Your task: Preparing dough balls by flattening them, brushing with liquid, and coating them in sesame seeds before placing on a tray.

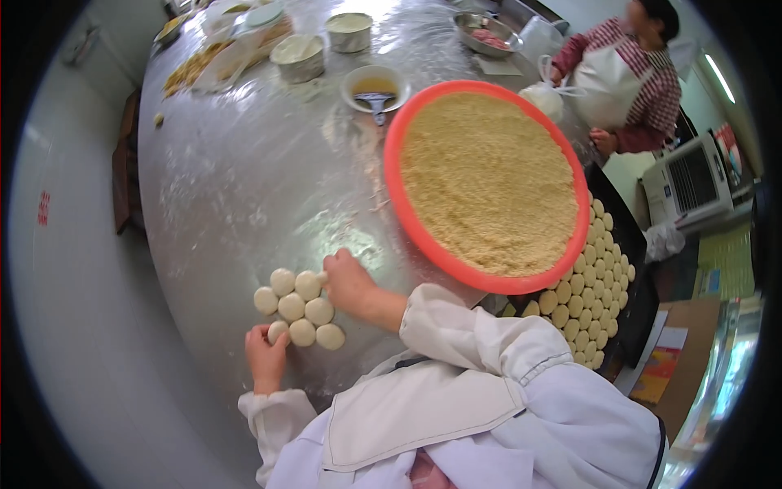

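Note:
A cluster of several pale, flattened dough rounds [292,307] lies on the metal worktable [214,244] before me. My left hand [266,354] grips the dough round [278,331] at the cluster's near left corner, thumb on one side and fingers on the other. At the far right edge of the cluster, my right hand [349,284] is curled around another dough round [322,279]. Only a small pale part of that one shows; the hand hides the rest. The rounds sit close together in rough rows, some touching.
A large red basin [396,177] of sesame-like seeds [489,183] stands to the right. Beyond it is a black tray [638,269] of dough rounds. Farther off are a bowl [400,76] with a brush [376,101], metal tubs [349,40] and another person [623,85] holding a plastic bag.

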Tool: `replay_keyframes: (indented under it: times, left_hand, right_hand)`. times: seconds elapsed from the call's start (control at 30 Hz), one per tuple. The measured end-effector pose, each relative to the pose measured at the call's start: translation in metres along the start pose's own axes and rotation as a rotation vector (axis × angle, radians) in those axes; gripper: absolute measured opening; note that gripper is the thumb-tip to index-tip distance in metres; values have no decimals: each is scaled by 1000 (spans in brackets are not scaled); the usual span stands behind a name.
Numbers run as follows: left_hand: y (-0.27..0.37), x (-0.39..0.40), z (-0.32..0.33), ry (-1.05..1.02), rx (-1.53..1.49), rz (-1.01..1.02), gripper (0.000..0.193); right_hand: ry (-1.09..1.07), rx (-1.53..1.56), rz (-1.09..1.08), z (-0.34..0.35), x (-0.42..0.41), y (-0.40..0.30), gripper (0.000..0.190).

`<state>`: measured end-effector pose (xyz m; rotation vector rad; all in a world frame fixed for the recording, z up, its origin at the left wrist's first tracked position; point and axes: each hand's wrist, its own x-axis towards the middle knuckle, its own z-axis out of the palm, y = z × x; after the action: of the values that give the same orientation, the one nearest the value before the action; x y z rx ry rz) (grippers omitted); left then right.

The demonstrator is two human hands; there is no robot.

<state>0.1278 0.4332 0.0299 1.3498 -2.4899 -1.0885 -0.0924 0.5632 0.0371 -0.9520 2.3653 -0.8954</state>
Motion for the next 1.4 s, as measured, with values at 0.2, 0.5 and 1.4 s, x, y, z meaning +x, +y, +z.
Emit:
replay_keyframes:
  times: [0.2, 0.5, 1.4]
  left_hand:
    - [55, -7, -8, 69, -189, -66, 24]
    - [306, -17, 73, -135, -321, 863, 26]
    - [369, -18, 162, -546, 484, 1359, 17]
  right_hand:
    - [-92, 301, -74, -96, -56, -18, 24]
    - [646, -241, -179, -289, -154, 101, 23]
    - [-51, -159, 445, -335, -147, 126, 26]
